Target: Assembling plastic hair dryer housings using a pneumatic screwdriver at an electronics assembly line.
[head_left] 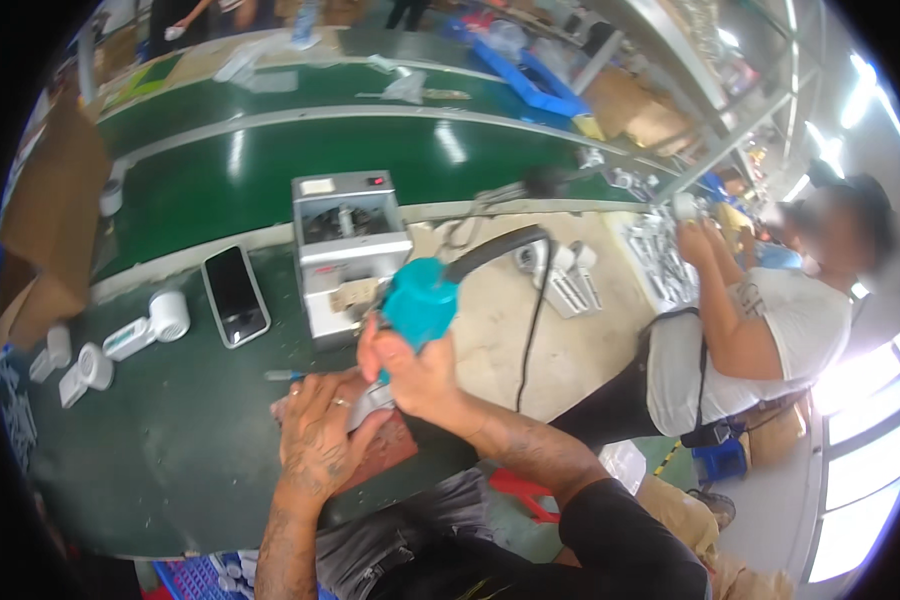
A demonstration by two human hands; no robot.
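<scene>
My right grip (420, 374) wrapped round teal power tool (422, 300), its lower end at pale part (372, 402). My left grip (320, 430) holds that part between thumb and fingers, over reddish pad (390, 456) on green counter (180, 440); grey machine (322, 290) just beyond.

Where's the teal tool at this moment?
In the head view, the teal tool is near the centre, in the right hand, just right of the grey-and-white machine and above the reddish mat.
</scene>
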